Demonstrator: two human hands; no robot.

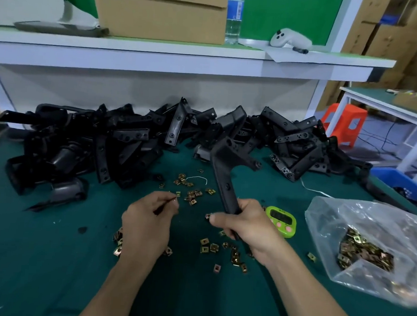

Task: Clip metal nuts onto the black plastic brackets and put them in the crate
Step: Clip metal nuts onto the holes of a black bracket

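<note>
Green matting point(50, 246) covers the workbench, and a long heap of black plastic brackets point(106, 139) runs along its far edge under a white shelf point(160, 57) that carries a brown cardboard box point(160, 15), a clear water bottle point(234, 15) and a white handheld controller point(288, 38). Near the front, the right hand point(244, 228) has its fingers wrapped round the lower end of 1 black angled bracket point(226, 168), held upright above the mat. Beside it, the left hand point(147, 225) pinches a small brass-coloured metal nut point(174, 199) between thumb and fingertips. Loose nuts point(207, 245) lie scattered around and between both hands. A lime-green digital timer point(281, 219) sits just right of the right hand, then a clear plastic bag of nuts point(369, 228). Part of a blue plastic crate point(391, 177) shows at the bench's right edge.
</note>
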